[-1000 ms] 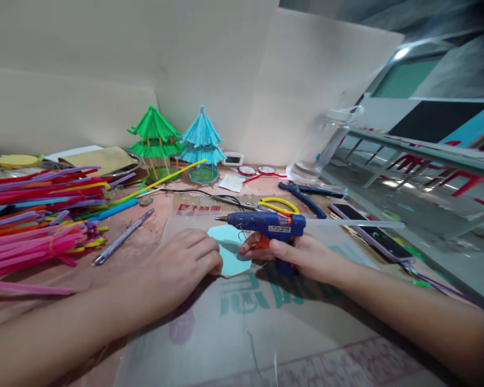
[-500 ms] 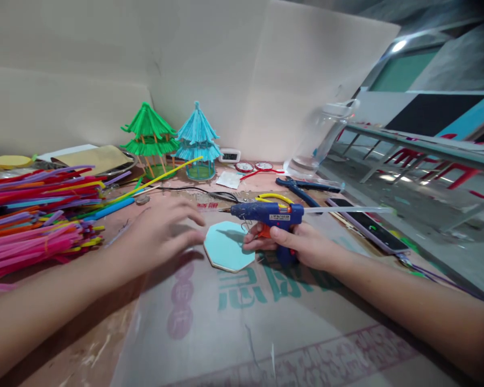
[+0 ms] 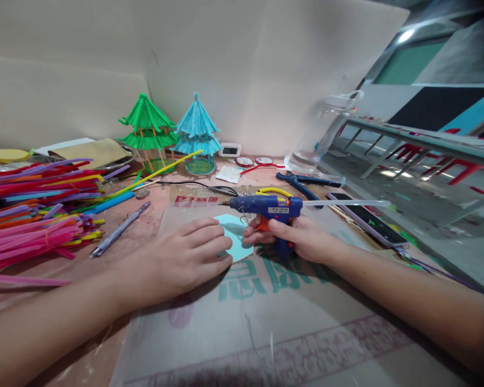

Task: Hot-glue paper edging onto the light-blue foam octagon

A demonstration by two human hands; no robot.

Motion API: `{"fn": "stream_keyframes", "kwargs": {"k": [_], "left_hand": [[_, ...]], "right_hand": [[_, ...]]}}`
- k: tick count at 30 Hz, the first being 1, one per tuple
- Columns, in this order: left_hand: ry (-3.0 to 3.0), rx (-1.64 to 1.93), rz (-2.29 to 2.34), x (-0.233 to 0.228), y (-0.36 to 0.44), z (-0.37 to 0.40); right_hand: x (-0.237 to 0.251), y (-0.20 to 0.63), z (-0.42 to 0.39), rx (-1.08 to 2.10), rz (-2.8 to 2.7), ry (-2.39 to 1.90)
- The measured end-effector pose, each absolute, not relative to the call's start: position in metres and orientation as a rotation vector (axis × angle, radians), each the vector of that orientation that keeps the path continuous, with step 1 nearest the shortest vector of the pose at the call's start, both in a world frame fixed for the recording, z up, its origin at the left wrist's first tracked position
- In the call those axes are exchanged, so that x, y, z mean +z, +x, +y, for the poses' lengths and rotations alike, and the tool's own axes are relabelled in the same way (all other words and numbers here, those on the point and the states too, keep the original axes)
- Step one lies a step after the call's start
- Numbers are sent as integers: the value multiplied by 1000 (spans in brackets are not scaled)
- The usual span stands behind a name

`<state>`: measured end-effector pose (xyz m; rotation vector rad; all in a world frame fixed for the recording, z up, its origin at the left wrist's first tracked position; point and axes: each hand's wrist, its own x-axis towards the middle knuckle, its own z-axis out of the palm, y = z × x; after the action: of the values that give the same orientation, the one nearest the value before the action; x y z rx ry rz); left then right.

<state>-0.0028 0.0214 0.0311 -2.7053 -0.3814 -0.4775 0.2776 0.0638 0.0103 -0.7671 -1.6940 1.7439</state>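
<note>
Right hand has a closed grip on the blue glue gun, nozzle pointing left above the table. Light-blue octagon piece lies flat just below the nozzle. Left hand rests flat, fingers loosely extended, covering the piece's left edge.

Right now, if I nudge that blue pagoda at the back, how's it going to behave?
The blue pagoda stands tall on a narrow round base, so a push up high would probably tip it rather than slide it. It looks built from thin straws and sticks, so likely very light and easily crushed. The green pagoda stands close beside it and might get knocked too.
</note>
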Motion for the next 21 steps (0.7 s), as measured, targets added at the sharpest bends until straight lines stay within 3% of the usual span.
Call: {"fn": "stream_keyframes", "kwargs": {"k": [4,8,15,21], "left_hand": [[-2633,-423,-392,28,4,21],[-2673,-415,-724,18,-1,28],[-2605,-826,-1476,12,-30,63],[-2921,-797,-1337,13,-24,57]], "right_hand": [[9,279,65,1753,-1707,-755],[12,278,63,1728,-1734,-773],[18,275,59,1732,-1685,-802],[17,276,60,1726,-1677,-795]]}}
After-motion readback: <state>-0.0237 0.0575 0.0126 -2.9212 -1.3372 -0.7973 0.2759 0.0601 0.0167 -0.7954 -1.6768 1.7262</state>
